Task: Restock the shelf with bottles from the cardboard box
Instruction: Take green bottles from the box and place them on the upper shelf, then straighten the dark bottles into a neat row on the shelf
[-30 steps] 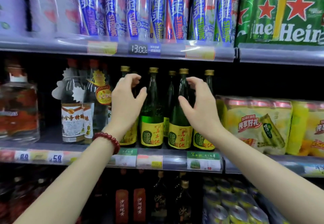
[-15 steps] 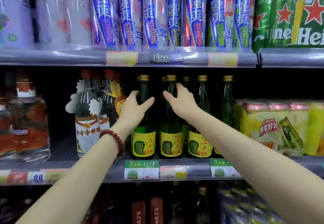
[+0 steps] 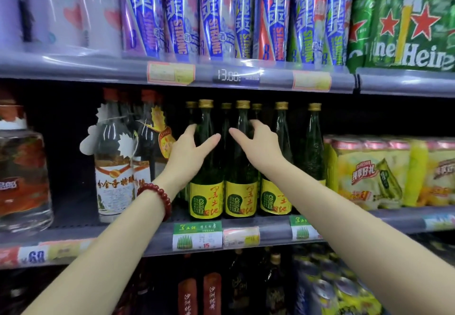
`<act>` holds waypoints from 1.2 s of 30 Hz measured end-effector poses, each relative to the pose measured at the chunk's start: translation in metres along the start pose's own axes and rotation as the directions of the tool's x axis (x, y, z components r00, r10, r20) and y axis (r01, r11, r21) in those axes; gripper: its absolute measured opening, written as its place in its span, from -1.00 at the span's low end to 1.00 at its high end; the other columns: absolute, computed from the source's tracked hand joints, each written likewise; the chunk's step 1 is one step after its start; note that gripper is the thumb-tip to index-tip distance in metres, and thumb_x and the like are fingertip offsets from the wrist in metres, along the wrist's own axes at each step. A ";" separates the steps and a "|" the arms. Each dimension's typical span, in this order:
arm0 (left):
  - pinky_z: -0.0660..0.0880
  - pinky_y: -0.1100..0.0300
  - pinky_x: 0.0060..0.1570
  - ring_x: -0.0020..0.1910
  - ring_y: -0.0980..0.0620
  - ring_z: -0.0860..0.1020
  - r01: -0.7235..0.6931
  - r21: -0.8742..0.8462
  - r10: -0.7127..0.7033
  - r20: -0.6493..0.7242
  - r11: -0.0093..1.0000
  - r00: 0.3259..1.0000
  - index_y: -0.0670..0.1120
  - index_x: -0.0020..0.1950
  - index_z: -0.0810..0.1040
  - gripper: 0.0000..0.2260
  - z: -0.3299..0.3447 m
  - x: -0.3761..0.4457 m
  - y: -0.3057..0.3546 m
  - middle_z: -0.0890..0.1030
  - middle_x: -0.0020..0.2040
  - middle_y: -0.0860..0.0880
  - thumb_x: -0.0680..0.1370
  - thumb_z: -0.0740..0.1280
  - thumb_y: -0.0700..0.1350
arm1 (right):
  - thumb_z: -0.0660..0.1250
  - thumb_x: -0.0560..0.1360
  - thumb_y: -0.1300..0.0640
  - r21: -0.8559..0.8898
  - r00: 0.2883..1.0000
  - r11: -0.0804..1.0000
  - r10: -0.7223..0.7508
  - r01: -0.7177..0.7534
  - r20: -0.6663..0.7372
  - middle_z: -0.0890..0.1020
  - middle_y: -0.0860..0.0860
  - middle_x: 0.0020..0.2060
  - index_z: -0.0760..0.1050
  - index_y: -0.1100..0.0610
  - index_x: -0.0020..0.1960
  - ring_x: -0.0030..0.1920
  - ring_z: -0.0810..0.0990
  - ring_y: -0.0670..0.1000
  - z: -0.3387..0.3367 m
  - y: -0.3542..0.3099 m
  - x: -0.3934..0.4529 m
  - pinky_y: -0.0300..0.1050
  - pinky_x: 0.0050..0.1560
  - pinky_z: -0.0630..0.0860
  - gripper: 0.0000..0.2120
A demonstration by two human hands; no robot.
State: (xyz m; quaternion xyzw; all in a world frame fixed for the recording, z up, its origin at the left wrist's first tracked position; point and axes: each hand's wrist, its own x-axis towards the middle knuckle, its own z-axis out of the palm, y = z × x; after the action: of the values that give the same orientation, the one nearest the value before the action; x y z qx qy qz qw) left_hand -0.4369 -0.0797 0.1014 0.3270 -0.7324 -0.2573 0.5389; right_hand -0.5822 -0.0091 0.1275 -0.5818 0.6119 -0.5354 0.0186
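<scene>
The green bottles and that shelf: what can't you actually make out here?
- Cardboard box: nowhere in the head view, so what remains to restock is unknown.
- Back-row green bottles: only caps and necks show behind the front row.
- Left hand and right hand: fingertips hidden behind bottle necks, so the grip is unclear.
- Price tags: small print blurred.
- Heineken pack: cut off by the right edge.

Dark green glass bottles (image 3: 242, 157) with glossy yellow paper labels and gold foil caps gleam on a smooth grey metal shelf (image 3: 270, 234). Shiny blue metal cans (image 3: 272, 16) stand above; beside the bottles, glossy yellow plastic-wrapped packs (image 3: 369, 174).
</scene>
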 end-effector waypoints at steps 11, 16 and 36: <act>0.12 0.23 0.29 0.49 0.04 0.16 -0.072 0.106 0.074 -0.016 0.992 0.997 0.13 0.55 -0.10 -0.26 0.012 -0.057 -0.027 0.13 0.55 -0.02 0.52 0.28 0.19 | 0.37 0.51 0.01 0.028 0.986 0.999 0.020 -0.015 -0.163 0.27 -0.01 0.49 0.08 0.08 0.54 0.49 0.22 -0.02 0.032 0.025 -0.060 -0.27 0.30 0.11 -0.28; 0.13 0.27 0.24 0.48 0.00 0.20 -0.058 0.260 0.065 -0.017 0.964 0.998 0.01 0.57 -0.07 -0.29 0.004 -0.081 -0.029 0.14 0.55 -0.04 0.57 0.29 0.04 | 0.30 0.55 0.22 -0.087 0.985 0.996 -0.014 -0.001 -0.169 0.31 0.00 0.45 0.16 0.13 0.51 0.45 0.26 -0.05 0.035 0.039 -0.095 -0.38 0.29 0.09 -0.41; 0.41 0.03 0.19 0.17 -0.10 0.46 0.009 0.690 -0.203 0.200 0.724 0.959 -0.11 0.23 0.50 -0.74 -0.023 -0.255 -0.082 0.52 0.14 -0.11 0.57 0.26 -0.07 | 0.34 0.48 0.20 -0.200 0.900 0.978 0.140 -0.061 0.413 0.63 0.09 0.07 0.54 0.17 0.21 0.05 0.59 0.04 0.086 0.100 -0.238 -0.23 0.05 0.43 -0.70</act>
State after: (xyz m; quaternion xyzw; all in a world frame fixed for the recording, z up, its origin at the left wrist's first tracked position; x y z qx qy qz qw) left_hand -0.3456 0.0587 -0.1100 0.5067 -0.8197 -0.0417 0.2639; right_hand -0.5191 0.0860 -0.1197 -0.6510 0.6688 -0.3362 0.1258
